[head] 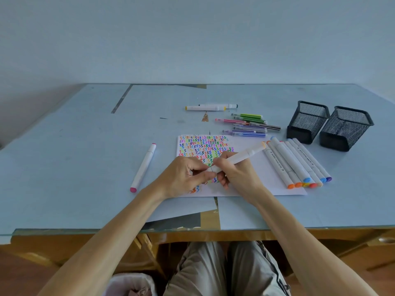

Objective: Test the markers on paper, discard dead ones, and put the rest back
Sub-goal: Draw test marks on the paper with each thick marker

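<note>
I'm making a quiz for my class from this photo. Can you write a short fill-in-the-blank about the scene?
1. Both hands hold one ____ over the paper.
2. The number of black mesh holders on the table is ____.
3. The lone marker left of the paper has a ____ cap.

Missing words: marker; two; pink

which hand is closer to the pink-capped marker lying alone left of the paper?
Left. The left hand sits just right of the pink-capped marker, pinching the near end of the white marker. The right hand grips that marker farther right, over the paper.
</note>
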